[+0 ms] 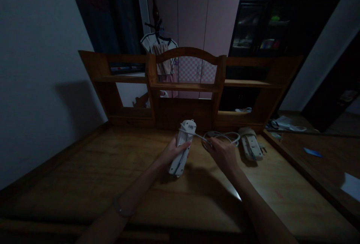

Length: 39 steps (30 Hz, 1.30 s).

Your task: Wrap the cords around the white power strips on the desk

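Observation:
My left hand (pixel 173 151) is closed around the middle of a white power strip (pixel 183 154), held tilted above the wooden desk with its screwed underside facing me. A white cord (pixel 198 136) crosses the strip's upper end and runs to my right hand (pixel 222 153), whose fingers pinch it. Beyond that hand the cord lies in loose loops on the desk, with what looks like a plug near their left side. A second power strip (pixel 251 146), its own cord wound around its top, lies to the right with its plug sticking out.
The desk (pixel 118 176) has a wooden shelf unit (pixel 185 86) along its far edge. To the left is a wall (pixel 42 86). On a brown surface at right lie a blue card (pixel 312 152) and a white sheet (pixel 351 186).

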Available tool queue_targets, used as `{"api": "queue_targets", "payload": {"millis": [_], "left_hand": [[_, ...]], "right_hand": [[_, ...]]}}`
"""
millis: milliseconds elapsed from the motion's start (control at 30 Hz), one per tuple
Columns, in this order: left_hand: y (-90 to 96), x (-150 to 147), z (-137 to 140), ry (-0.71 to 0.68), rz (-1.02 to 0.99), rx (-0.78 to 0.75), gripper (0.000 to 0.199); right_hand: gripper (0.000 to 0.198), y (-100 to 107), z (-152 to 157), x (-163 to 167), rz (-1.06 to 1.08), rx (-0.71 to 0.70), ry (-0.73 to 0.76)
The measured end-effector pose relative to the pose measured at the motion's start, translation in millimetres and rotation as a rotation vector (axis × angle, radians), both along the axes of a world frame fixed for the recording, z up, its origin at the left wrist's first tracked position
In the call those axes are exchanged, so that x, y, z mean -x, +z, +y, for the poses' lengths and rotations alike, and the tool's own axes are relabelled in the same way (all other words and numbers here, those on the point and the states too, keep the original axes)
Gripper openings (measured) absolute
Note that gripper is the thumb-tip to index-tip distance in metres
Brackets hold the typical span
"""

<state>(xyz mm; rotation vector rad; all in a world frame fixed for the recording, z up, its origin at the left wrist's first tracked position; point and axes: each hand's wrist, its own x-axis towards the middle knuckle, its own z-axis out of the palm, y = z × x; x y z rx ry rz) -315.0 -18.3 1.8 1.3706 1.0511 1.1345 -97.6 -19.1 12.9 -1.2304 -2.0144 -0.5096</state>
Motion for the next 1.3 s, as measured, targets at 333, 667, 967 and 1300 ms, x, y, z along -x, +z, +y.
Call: {"api": "queue_targets", "payload": {"millis": [333,667,967,1300], "left_hand": [[3.5,7,2,0.471,0.793,-0.4,0.07],[5.7,-8,-19,0.393,1.317,-0.651,0.085],[6.5,-5,-21,0.123,1.407,-0.844,0.086],[10.0,-4,-22,-0.01,1.484,-1.032,0.063]], "right_hand": [[0.027,-1,-5,11,-0.139,-0.009,0.094],[0.022,12,-15,16,-0.19,-0.194,0.247],[0.033,22,-9,-5,-0.17,-0.089,0.302],[0.047,27,-5,-12,-0.01,0.196,0.471]]}}
